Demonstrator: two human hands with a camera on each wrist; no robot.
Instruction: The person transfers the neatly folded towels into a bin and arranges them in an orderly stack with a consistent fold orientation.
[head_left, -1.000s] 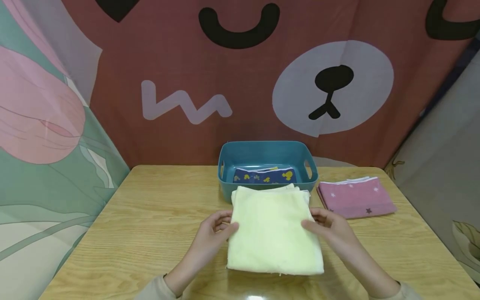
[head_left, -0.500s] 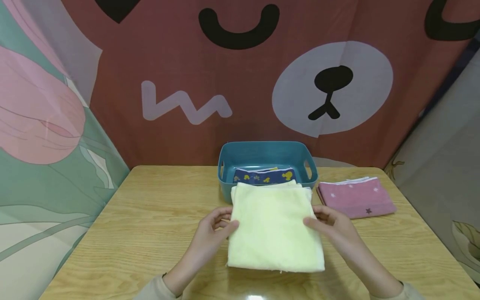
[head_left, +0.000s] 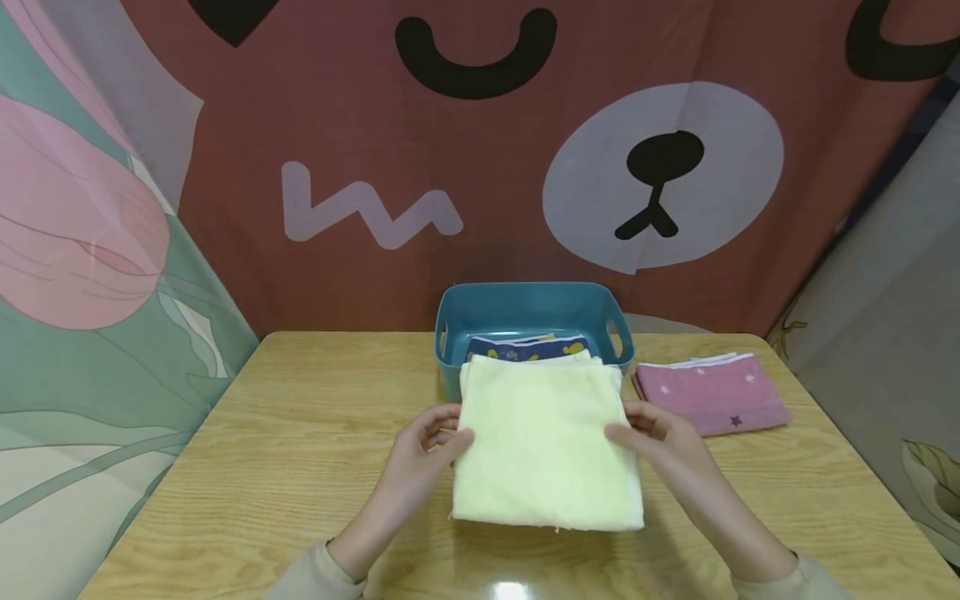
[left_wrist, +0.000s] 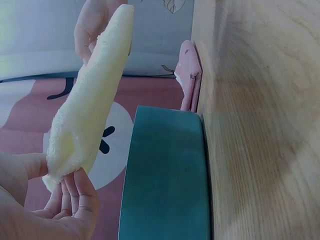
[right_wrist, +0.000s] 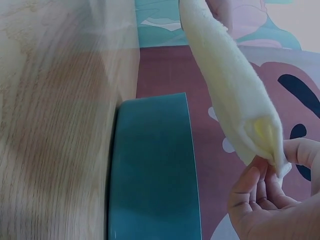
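A folded pale yellow towel (head_left: 546, 446) is held up off the table between both hands. My left hand (head_left: 423, 450) pinches its left edge, thumb in front and fingers behind. At the opposite edge my right hand (head_left: 663, 442) pinches it the same way. Both wrist views show the towel (left_wrist: 92, 100) raised above the table, its folded layers gripped at the side. Behind it stands a teal basket (head_left: 525, 293), its front mostly covered by the towel. Inside lies a folded navy towel with yellow figures (head_left: 525, 348), partly hidden.
Right of the basket a folded pink towel with stars (head_left: 712, 396) lies on the wooden table (head_left: 322, 417). Printed cloth (head_left: 360, 275) hangs behind the table, with more at the sides.
Both hands have lifted the yellow towel slightly and moved it forward towards the basket, covering more of the navy towel. The basket and pink towel stay in place.
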